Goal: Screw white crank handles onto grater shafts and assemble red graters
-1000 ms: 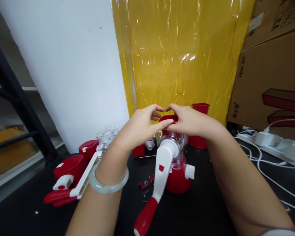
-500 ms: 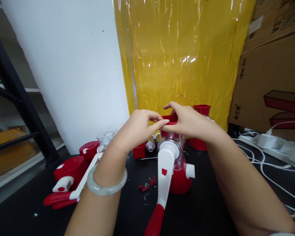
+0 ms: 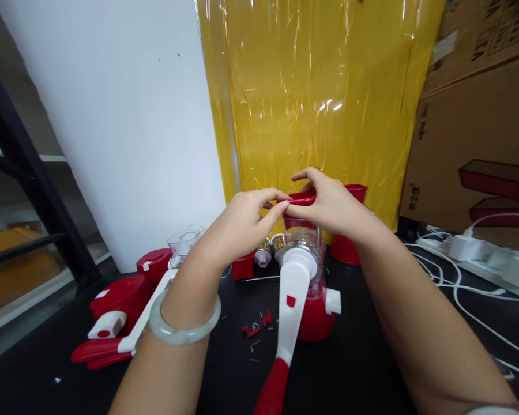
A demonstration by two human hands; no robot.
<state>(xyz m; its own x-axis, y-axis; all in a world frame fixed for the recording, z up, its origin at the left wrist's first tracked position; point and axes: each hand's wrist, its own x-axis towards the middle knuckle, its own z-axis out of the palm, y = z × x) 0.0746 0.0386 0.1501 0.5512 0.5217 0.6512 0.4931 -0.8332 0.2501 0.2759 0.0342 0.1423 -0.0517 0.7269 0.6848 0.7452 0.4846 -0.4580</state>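
A rotary grater with a red base (image 3: pixel 315 320), a clear feed tube (image 3: pixel 301 230) and a white crank with a red grip (image 3: pixel 293 305) stands upright on the black table. A red food pusher (image 3: pixel 303 200) sits at the top of the tube, its rim tilted. My left hand (image 3: pixel 255 222) pinches the pusher's left edge between thumb and fingers. My right hand (image 3: pixel 328 199) is closed around its right side, with the thumb in front and the fingers partly hidden behind.
Left stand other red grater bases (image 3: pixel 121 300) and red-gripped cranks (image 3: pixel 97 350). Small red clips (image 3: pixel 251 330) and several metal pins lie left of the crank. Metal drums (image 3: pixel 263 253) and a red box (image 3: pixel 243 267) sit behind. A power strip (image 3: pixel 480 253) with white cables is at right.
Both hands have raised the red food pusher a little, and more of the clear tube shows under it. Its rim is tilted more. The view has shifted slightly.
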